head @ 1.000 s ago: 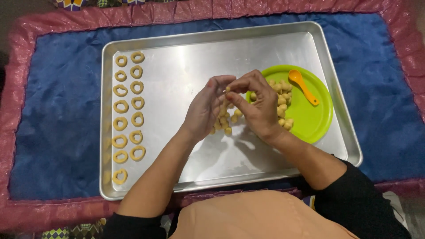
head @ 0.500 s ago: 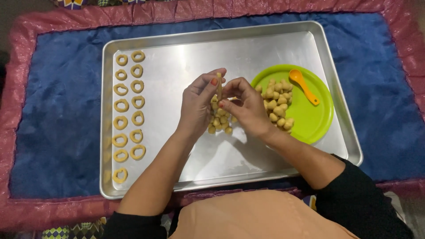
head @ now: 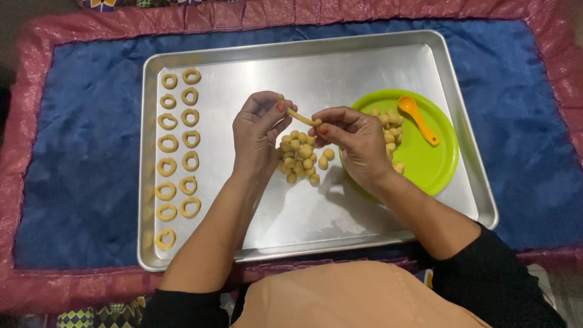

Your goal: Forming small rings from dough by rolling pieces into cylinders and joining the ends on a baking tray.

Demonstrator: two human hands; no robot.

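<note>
Left hand (head: pixel 260 130) and right hand (head: pixel 352 143) each pinch one end of a thin dough strip (head: pixel 302 116), fingertips closed on it above the metal tray (head: pixel 340 67). The strip spans the gap between the hands, just over a pile of dough balls (head: pixel 302 157). Pulled too taut, so thin a strip would likely snap or drop onto the pile.

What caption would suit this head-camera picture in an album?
Both hands, left hand and right hand, hold a short dough rope over a metal tray.
</note>
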